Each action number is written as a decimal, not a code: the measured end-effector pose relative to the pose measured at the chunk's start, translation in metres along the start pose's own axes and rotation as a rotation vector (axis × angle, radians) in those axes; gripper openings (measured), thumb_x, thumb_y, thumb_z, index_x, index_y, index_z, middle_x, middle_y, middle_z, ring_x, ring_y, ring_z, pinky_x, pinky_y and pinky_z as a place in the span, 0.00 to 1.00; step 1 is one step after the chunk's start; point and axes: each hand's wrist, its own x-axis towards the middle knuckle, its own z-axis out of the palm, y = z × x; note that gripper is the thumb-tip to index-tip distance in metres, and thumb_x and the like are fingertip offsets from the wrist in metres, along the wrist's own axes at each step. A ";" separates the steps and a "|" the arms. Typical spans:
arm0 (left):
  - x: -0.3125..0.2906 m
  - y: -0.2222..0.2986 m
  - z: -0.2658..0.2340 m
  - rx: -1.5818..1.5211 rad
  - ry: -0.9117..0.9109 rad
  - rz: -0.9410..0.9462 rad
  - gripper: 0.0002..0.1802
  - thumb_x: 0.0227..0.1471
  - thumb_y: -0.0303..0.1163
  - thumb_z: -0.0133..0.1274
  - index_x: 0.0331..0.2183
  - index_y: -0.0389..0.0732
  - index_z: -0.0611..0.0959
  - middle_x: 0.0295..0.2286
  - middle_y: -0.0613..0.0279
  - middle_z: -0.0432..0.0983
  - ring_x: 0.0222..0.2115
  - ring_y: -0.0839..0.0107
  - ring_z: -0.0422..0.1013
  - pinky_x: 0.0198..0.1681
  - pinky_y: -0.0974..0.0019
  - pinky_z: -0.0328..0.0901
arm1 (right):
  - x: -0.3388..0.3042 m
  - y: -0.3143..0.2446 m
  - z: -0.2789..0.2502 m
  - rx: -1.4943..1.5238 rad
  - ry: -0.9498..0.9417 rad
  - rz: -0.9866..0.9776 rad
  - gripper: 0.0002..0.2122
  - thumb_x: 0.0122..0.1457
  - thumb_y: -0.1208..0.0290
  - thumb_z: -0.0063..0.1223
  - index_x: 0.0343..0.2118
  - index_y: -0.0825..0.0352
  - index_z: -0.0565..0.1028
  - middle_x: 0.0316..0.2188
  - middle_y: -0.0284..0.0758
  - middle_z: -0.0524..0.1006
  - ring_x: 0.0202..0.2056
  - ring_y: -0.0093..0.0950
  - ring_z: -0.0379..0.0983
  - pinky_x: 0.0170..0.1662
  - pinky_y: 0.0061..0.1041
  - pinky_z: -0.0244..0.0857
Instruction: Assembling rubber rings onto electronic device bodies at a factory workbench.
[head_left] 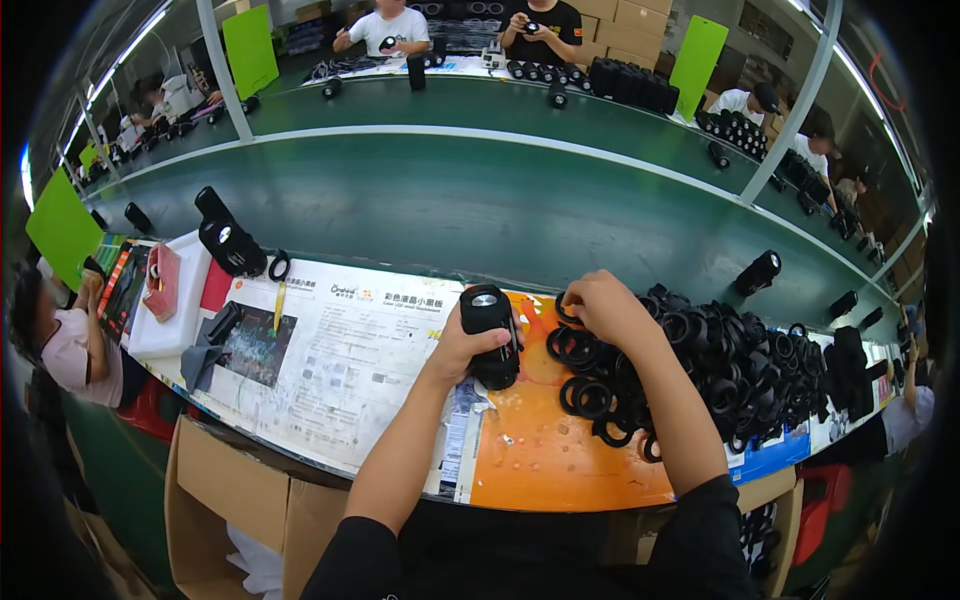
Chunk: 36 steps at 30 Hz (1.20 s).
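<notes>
My left hand (pixel 470 345) is wrapped round a black cylindrical device (pixel 490 312) with a shiny round lens at its upper end, held over the worktop. My right hand (pixel 602 305) is closed, its fingertips pinching a black ring (pixel 566 311) at the left edge of a large heap of black rings (pixel 720 365). A few loose rings (pixel 592 398) lie beside that heap on an orange sheet (pixel 560 470). The undersides of my right fingers are hidden from view.
Left on the worktop are scissors (pixel 279 266), more black devices (pixel 232 246), a white foam tray (pixel 180 335) and a grey cloth (pixel 203 355). A green conveyor belt (pixel 420 200) runs beyond, carrying a black device (pixel 758 272). Cardboard boxes (pixel 230 490) stand below. Other people work around.
</notes>
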 end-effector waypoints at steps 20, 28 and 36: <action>-0.004 0.000 -0.011 -0.016 0.013 0.021 0.35 0.53 0.33 0.66 0.59 0.32 0.76 0.46 0.51 0.83 0.42 0.61 0.84 0.46 0.57 0.82 | 0.026 -0.033 0.047 0.423 -0.031 -0.041 0.11 0.67 0.73 0.61 0.49 0.69 0.83 0.38 0.47 0.85 0.41 0.42 0.84 0.48 0.39 0.76; -0.008 0.000 -0.011 0.095 0.050 0.052 0.33 0.55 0.36 0.71 0.57 0.34 0.77 0.44 0.54 0.83 0.41 0.63 0.83 0.46 0.59 0.80 | 0.012 -0.031 0.048 0.037 0.081 -0.177 0.12 0.65 0.68 0.65 0.49 0.64 0.87 0.53 0.48 0.81 0.58 0.48 0.75 0.63 0.41 0.71; -0.012 0.006 -0.003 0.187 0.059 0.026 0.35 0.55 0.34 0.73 0.60 0.36 0.77 0.44 0.57 0.84 0.42 0.66 0.83 0.50 0.61 0.79 | 0.028 -0.040 -0.001 0.628 -0.109 0.014 0.10 0.70 0.69 0.63 0.47 0.71 0.84 0.64 0.48 0.79 0.55 0.38 0.81 0.62 0.36 0.73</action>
